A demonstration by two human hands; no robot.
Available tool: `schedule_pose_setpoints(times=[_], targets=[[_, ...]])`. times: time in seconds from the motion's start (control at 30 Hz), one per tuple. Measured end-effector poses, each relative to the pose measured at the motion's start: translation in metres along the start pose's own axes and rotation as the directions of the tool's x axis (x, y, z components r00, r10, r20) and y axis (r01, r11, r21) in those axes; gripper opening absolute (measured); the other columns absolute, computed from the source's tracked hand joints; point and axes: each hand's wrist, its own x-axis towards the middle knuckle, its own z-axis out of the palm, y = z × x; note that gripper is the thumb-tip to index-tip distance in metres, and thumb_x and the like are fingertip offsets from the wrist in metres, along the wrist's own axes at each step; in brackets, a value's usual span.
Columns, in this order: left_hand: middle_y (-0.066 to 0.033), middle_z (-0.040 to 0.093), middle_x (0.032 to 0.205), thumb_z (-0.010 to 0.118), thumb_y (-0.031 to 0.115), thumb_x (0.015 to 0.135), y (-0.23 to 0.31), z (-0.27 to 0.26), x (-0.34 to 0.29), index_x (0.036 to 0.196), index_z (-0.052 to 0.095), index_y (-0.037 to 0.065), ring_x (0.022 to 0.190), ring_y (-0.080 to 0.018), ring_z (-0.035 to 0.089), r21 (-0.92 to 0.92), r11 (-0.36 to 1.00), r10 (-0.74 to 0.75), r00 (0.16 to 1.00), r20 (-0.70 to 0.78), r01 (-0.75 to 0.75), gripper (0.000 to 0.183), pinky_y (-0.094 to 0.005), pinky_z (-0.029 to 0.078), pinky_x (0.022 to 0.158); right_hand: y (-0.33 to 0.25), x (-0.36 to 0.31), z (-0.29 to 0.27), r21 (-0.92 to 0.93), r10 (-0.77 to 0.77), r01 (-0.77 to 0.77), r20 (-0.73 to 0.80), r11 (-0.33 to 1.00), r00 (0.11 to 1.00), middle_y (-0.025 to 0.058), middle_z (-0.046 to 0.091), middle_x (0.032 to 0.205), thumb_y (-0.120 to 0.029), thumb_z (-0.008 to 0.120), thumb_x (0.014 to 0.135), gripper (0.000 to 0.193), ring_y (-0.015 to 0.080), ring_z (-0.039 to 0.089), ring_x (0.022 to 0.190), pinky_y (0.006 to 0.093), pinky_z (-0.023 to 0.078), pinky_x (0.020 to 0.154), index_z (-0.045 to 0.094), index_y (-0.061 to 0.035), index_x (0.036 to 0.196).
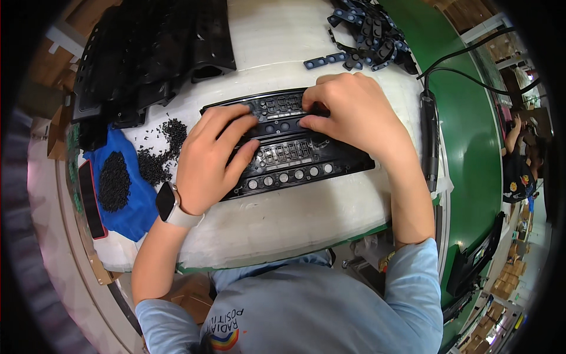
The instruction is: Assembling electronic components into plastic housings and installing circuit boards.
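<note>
Two long black plastic panels lie side by side on the white-covered table, a far panel (pixel 277 97) and a near panel (pixel 348 162). Each carries a row of digit-shaped openings. Pale round discs show along the near panel's front edge. A dark rubber button strip (pixel 278 127) sits along the far panel's near side. My left hand (pixel 215 153) has its bent fingers at the strip's left end, its thumb over the near panel. At the strip's right end, my right hand (pixel 354 115) pinches with thumb and forefinger. Their fingers partly hide both strip ends.
Small black screws (pixel 156 168) lie loose at the left, with more on a blue cloth (pixel 132 206) beside a red-edged phone (pixel 91 197). Large black housings (pixel 153 53) stack behind. Button strips (pixel 371 35) pile at far right; a corded black tool (pixel 430 141) lies right.
</note>
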Motion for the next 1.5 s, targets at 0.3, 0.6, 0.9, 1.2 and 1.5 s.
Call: schedule_pose_setpoints(times=[0.3, 0.6, 0.9, 1.2, 1.5], targets=[[-0.0152, 0.058, 0.121, 0.068, 0.02, 0.078, 0.005, -0.005, 0.002, 0.09, 0.068, 0.002, 0.119, -0.0324, 0.049, 0.156, 0.985, 0.072, 0.997, 0.021, -0.074, 0.022, -0.0422, 0.039, 0.096, -0.004, 0.002, 0.005, 0.13, -0.086, 0.074, 0.092, 0.989, 0.992, 0.0108, 0.066, 0.078, -0.015, 0.068, 0.077, 0.013, 0.0291, 0.063, 0.068, 0.0378, 0.05, 0.064, 0.071, -0.0041, 0.082], [-0.0168, 0.058, 0.118, 0.068, 0.01, 0.077, 0.002, -0.001, -0.002, 0.095, 0.064, 0.001, 0.115, -0.036, 0.052, 0.012, 1.0, 0.025, 0.998, -0.063, -0.024, 0.021, -0.0417, 0.042, 0.095, 0.085, 0.037, 0.035, -0.166, -0.109, 0.039, -0.438, 0.985, 0.892, 0.012, 0.065, 0.079, -0.008, 0.065, 0.079, 0.015, 0.0292, 0.062, 0.08, 0.0329, 0.048, 0.077, 0.069, -0.0049, 0.094], [-0.015, 0.06, 0.111, 0.065, 0.005, 0.077, 0.001, -0.003, -0.005, 0.092, 0.064, 0.0, 0.108, -0.0337, 0.056, -0.058, 0.998, -0.021, 0.992, -0.125, 0.014, 0.015, -0.039, 0.046, 0.091, 0.084, 0.025, 0.024, 0.281, 0.042, 0.067, -0.367, 0.957, 0.929, 0.0116, 0.064, 0.091, 0.004, 0.059, 0.079, 0.02, 0.0275, 0.064, 0.086, 0.0327, 0.05, 0.076, 0.068, -0.0029, 0.096], [-0.0147, 0.062, 0.108, 0.065, 0.001, 0.076, 0.002, -0.005, -0.003, 0.09, 0.064, -0.001, 0.103, -0.033, 0.059, -0.043, 0.999, 0.016, 0.987, -0.158, -0.023, 0.014, -0.0377, 0.047, 0.089, 0.06, 0.021, 0.01, -0.087, -0.239, 0.228, -0.536, 0.97, 0.81, 0.0073, 0.062, 0.086, 0.006, 0.069, 0.064, 0.022, 0.0257, 0.061, 0.081, 0.034, 0.05, 0.071, 0.064, -0.0046, 0.083], [-0.0163, 0.063, 0.099, 0.065, 0.0, 0.076, 0.01, -0.01, -0.004, 0.103, 0.06, -0.002, 0.094, -0.0333, 0.06, -0.082, 0.996, 0.0, 0.964, -0.267, -0.022, 0.027, -0.0356, 0.048, 0.084, -0.007, 0.023, 0.011, -0.069, -0.409, 0.535, -0.729, 0.842, 0.549, 0.0045, 0.058, 0.077, 0.005, 0.067, 0.06, 0.023, 0.0229, 0.059, 0.072, 0.0339, 0.048, 0.064, 0.061, -0.0052, 0.079]])
